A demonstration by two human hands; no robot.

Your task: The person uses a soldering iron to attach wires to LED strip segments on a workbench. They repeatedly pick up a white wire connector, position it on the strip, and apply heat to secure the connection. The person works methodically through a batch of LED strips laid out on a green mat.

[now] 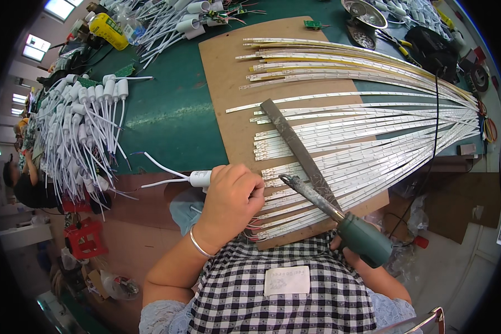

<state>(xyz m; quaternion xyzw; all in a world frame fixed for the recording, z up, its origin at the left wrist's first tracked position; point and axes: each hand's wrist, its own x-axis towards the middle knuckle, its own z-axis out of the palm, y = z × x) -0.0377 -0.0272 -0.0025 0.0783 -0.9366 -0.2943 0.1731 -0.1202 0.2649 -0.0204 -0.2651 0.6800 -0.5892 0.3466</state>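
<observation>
Your left hand (231, 195) had its fingers curled shut around a white cylindrical connector (200, 178), its white lead trailing off to the left, which kept the part steady at the near ends of the LED strips (339, 133). Your right hand (348, 253) was mostly hidden behind the green handle of the soldering iron (339, 214); its fingers appeared wrapped on that handle, with the tip angled down toward the strip ends. A flat metal bar (298, 147) lay across the strips, pinning them to the brown board (222, 72) on the green surface (167, 111).
</observation>
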